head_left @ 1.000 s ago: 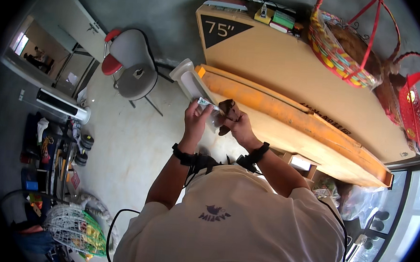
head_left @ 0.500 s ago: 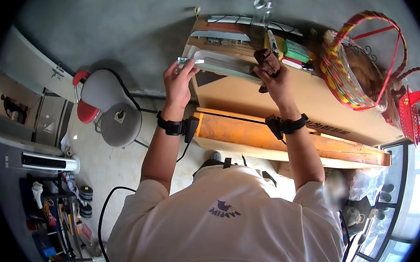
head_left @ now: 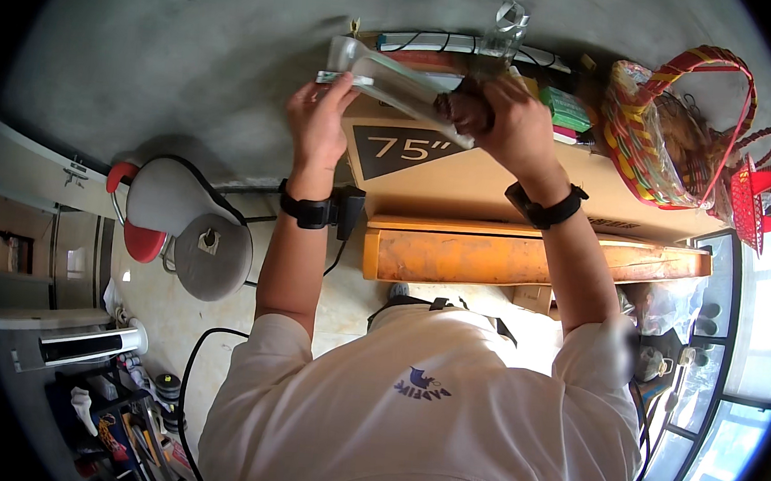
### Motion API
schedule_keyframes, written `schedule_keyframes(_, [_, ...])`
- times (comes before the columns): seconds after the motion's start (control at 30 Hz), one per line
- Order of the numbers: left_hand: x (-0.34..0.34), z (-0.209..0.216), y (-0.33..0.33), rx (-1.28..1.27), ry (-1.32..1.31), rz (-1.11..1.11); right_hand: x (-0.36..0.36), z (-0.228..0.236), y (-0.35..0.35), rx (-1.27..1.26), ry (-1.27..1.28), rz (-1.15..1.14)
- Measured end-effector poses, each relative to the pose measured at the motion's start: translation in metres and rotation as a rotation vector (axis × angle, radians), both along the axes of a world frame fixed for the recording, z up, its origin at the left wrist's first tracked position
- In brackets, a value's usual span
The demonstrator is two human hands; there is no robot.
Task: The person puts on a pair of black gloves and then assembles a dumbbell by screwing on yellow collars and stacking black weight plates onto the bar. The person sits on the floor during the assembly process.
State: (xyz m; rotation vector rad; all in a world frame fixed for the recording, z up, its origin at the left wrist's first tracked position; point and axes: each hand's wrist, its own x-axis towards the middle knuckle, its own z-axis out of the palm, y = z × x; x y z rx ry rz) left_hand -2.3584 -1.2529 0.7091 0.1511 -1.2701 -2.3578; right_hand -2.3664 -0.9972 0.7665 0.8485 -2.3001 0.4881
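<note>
Both hands stood apart, raised over a large cardboard box, with a long, clear tray slanting between them. At its upper-left end, the left hand (head_left: 316, 124) was closed on the tray (head_left: 407, 88) beside a flat white strip (head_left: 350, 79); whether that strip was loose or attached could not be told. The right hand (head_left: 519, 125) gripped a dark brown cloth (head_left: 466, 112), bunched and soft, against the lower-right end. The tray looked smooth and glossy, shallow, with straight long sides. Below it, the matte cardboard box (head_left: 514, 185) showed a black triangular print, and a scuffed orange beam (head_left: 465, 257) ran along its lower front. Just beyond the right hand, a transparent bottle (head_left: 504, 41) and a green packet (head_left: 566, 108) crowded the box's upper edge; farther right stood a woven, multicoloured basket (head_left: 626, 148). Left of the left hand, plain grey wall (head_left: 227, 77) left open room, the padded chair (head_left: 214, 264) sitting lower down.
</note>
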Motion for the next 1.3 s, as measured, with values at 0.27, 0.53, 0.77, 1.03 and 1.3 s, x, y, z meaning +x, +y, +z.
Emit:
schedule_keyframes(0.27, [-0.029,0.005,-0.058,0.151,-0.143,0.163,-0.033,0.001,-0.011,-0.126,0.110,-0.072])
schedule_keyframes(0.53, [-0.060,-0.026,-0.091,0.368,-0.208,0.020,-0.064,-0.042,-0.035,-0.020,-0.238,-0.108])
schedule_keyframes(0.77, [-0.068,-0.036,-0.097,0.358,-0.201,-0.145,-0.059,-0.051,-0.037,0.026,-0.347,-0.183])
schedule_keyframes(1.03, [-0.073,-0.036,-0.087,0.356,-0.205,-0.145,-0.058,-0.070,-0.023,0.011,-0.242,-0.146])
schedule_keyframes(1.3, [-0.072,-0.043,-0.087,0.350,-0.214,-0.168,-0.047,-0.071,-0.011,-0.083,-0.189,-0.021])
